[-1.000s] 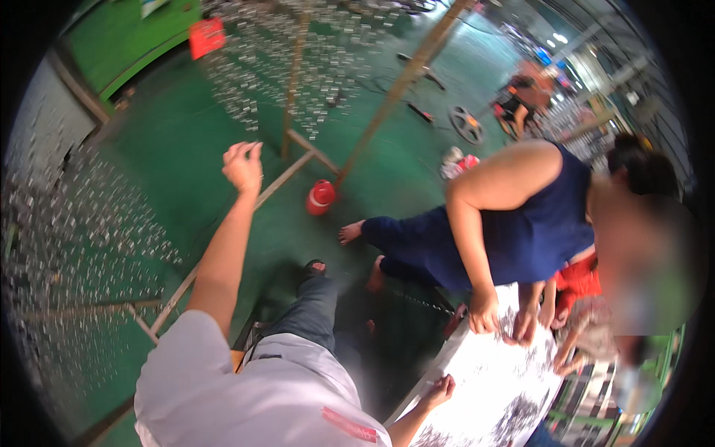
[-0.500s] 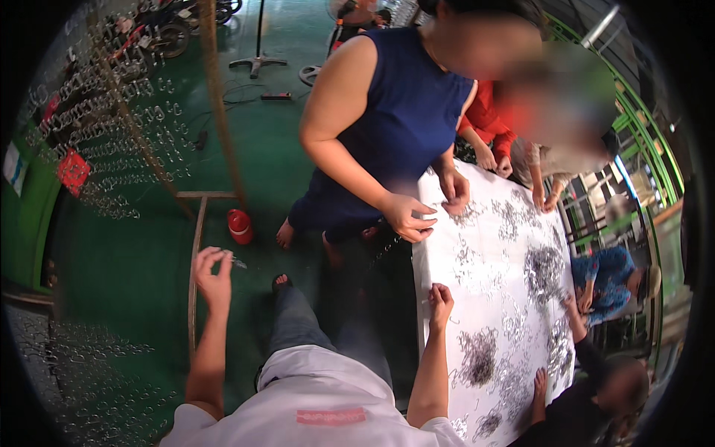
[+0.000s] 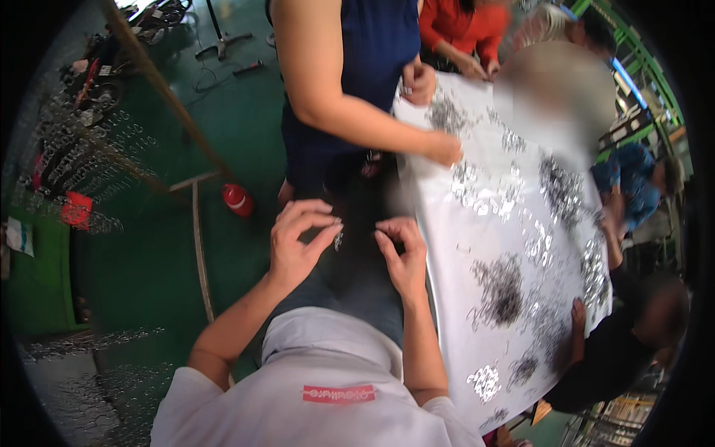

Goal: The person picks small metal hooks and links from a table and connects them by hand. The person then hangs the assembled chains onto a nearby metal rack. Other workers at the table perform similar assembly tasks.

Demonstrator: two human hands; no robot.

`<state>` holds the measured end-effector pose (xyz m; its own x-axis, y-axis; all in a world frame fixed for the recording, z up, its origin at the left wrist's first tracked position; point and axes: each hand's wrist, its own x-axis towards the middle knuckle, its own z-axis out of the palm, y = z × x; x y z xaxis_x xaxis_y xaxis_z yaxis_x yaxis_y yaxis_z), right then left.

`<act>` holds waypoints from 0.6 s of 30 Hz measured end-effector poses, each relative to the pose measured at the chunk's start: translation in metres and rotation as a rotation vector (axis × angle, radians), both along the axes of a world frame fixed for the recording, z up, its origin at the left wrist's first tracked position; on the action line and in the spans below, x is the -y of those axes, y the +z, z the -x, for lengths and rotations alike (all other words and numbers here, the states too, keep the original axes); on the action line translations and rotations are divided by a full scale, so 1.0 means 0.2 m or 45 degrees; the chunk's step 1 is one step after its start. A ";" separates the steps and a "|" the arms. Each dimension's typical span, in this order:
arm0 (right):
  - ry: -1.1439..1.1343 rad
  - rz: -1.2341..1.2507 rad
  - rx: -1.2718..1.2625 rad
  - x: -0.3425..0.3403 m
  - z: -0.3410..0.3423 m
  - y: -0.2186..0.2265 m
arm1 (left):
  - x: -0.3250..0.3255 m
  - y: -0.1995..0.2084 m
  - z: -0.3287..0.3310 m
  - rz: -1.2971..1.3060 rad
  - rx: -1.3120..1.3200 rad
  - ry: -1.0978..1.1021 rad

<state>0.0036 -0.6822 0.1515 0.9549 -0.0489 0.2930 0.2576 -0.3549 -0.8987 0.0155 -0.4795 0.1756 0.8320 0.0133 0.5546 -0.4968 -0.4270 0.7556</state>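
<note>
My left hand [image 3: 296, 242] is raised in front of my body, thumb and forefinger pinched together. From its fingertips dangles a short string of small shiny metal hooks [image 3: 339, 240]. A short gap to the right, my right hand [image 3: 403, 257] also has thumb and forefinger brought together; anything between them is too small to make out. It is beside the long edge of a white-covered table [image 3: 447, 287]. Loose bent metal hooks lie there in heaps, including a dark pile [image 3: 503, 298] and a brighter pile [image 3: 485, 382].
A co-worker in a dark blue top [image 3: 376, 71] reaches over the table's far end. Other people work along its far and right sides. Rows of linked hooks [image 3: 89, 167] hang at the left beside a wooden frame [image 3: 199, 253]. A red container [image 3: 237, 200] stands on the green floor.
My left hand has moved right with the metal hooks, and my right hand has left the table edge, so both are now close together. The blue-topped co-worker's arm has stretched over the table.
</note>
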 end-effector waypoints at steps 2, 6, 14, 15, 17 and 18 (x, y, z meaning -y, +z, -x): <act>-0.015 0.149 0.087 0.01 0.02 0.04 | 0.08 0.01 -0.01 0.047 -0.048 -0.092; -0.037 0.283 0.189 0.04 0.05 0.04 | 0.22 0.01 -0.02 0.060 -0.093 -0.227; -0.284 0.370 0.280 0.17 0.09 -0.03 | 0.45 -0.01 -0.06 -0.058 -0.117 -0.400; -0.306 0.375 0.270 0.19 0.10 -0.04 | 0.47 -0.01 -0.07 -0.113 -0.094 -0.454; -0.342 0.372 0.261 0.23 0.11 -0.06 | 0.50 -0.01 -0.10 -0.219 -0.039 -0.552; -0.354 0.343 0.219 0.25 0.13 -0.06 | 0.50 0.00 -0.13 -0.274 0.095 -0.631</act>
